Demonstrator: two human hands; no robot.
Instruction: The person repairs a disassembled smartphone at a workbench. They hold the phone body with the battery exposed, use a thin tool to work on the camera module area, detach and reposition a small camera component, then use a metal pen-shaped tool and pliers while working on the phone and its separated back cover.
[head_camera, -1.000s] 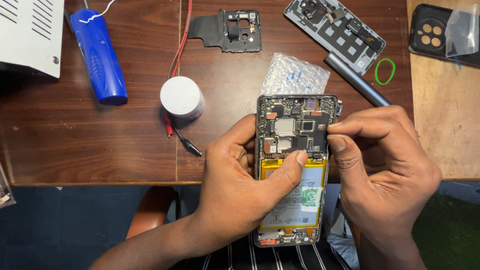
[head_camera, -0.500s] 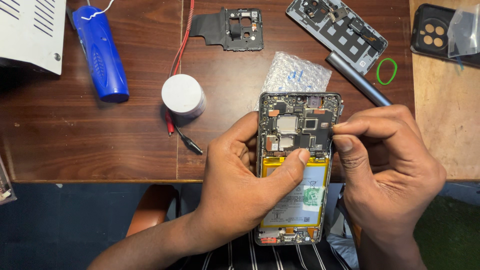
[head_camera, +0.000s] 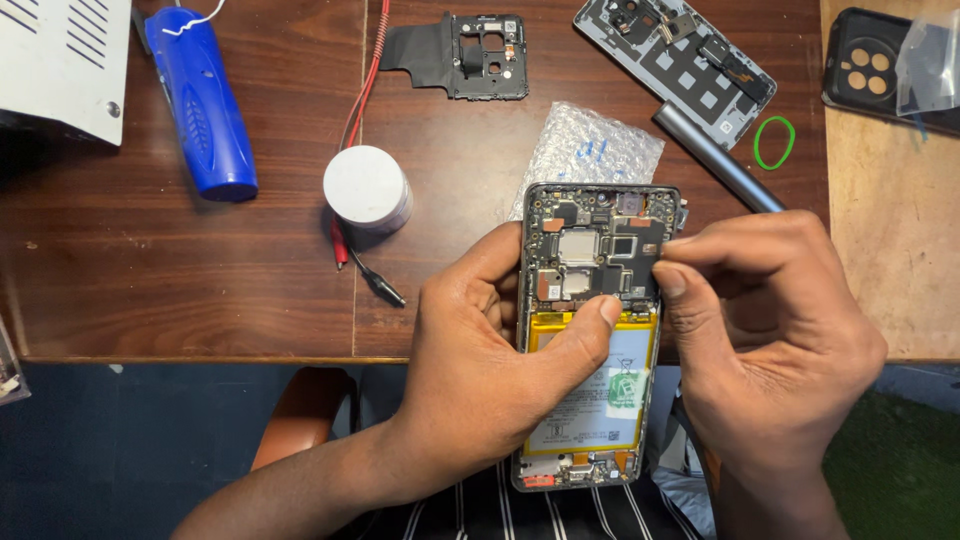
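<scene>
The left hand grips the opened phone from its left edge, thumb laid across the top of the yellow battery, fingers wrapped behind. The phone sits upright in the middle of the view, its upper half over the wooden table, its lower half hanging past the table's front edge above the person's lap. The right hand is pinched shut at the phone's right edge, fingertips on the circuit board near the frame; whether sth tiny sits between them can't be told.

Just behind the phone's top edge lies a bubble-wrap bag. A grey metal tool handle runs diagonally to the right hand's knuckles, w/ a green rubber band beside it. A white round tub and red/black probe leads sit left of the phone, near but apart. Blue cylinder tool is further left, well apart. Open bare wood lies btw the tub and the table's left side.
</scene>
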